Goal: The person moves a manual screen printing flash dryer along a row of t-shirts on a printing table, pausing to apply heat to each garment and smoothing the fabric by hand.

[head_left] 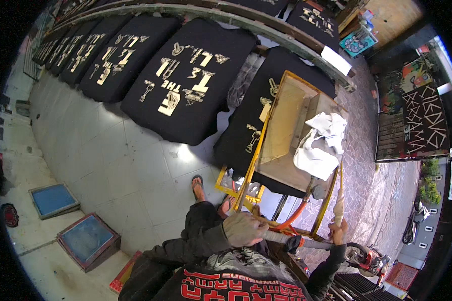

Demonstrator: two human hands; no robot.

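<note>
While left hand [243, 228] grips, frame [286, 130] above

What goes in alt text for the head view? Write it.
Both hands grip a yellow-framed print screen: left hand on its near corner, right hand on a wrapped handle. A white rag lies on it; black printed shirts line the table.

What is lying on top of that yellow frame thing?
A crumpled white cloth lies on the yellow-framed printing screen. Under the screen you can see a black printed shirt on its board; the screen covers most of its gold print.
</note>
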